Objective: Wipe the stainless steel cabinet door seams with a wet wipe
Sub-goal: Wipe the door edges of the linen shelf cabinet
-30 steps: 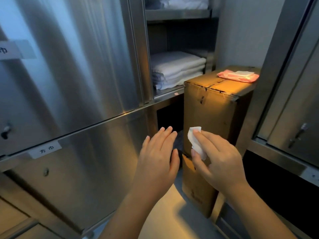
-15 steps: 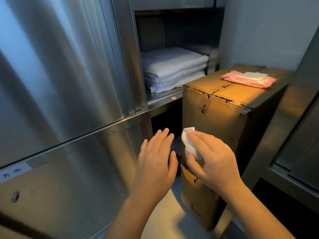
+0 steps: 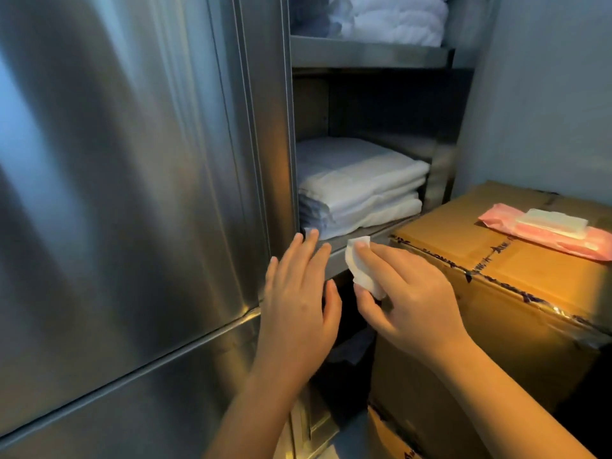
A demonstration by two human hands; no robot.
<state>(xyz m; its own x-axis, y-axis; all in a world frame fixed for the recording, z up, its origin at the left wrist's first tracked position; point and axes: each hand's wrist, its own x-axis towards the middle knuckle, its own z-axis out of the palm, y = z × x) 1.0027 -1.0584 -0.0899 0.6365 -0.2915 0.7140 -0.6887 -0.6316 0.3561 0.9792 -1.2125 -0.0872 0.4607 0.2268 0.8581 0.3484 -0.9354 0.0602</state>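
A tall stainless steel cabinet door (image 3: 116, 193) fills the left, with a vertical seam (image 3: 261, 154) along its right edge and a horizontal seam (image 3: 165, 356) below it. My left hand (image 3: 298, 303) is stretched flat, fingers straight, in front of the door's lower right corner by the shelf edge. My right hand (image 3: 407, 303) pinches a folded white wet wipe (image 3: 362, 266) between thumb and fingers, just right of the left hand and in front of the shelf lip (image 3: 364, 240).
Folded white linens (image 3: 357, 183) lie on the open shelf, more on the shelf above (image 3: 390, 18). A cardboard box (image 3: 496, 293) stands at the right with a pink wipes pack (image 3: 546, 231) on top. A grey wall is behind it.
My view has tilted up and both hands have risen, from in front of the lower door and box to the level of the shelf edge. The wipe stays pinched in my right hand.
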